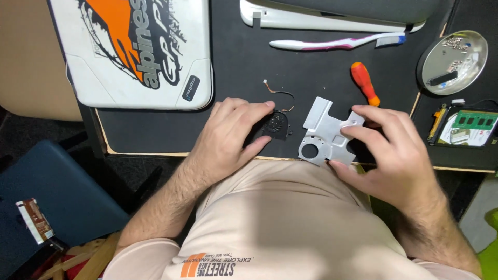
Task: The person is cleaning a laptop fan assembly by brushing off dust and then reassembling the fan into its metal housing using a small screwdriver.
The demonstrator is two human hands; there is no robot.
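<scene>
Fingers (358, 136) of the right hand (399, 155) pinch the metal cover plate (327, 137), thumb under its near edge, tips on top. It sits tilted at the table's (233, 62) front edge, just right of the fan. Left hand (228, 137) lies over the small black fan (276, 126), fingers curled on it, thin wire (280, 94) trailing behind. Plate looks thin, light, stiff, with likely sharp edges, so best gripped by the rim. Fan looks light, with fragile blades and lead; hold the housing. Orange screwdriver (364, 83) lies nearby.
</scene>
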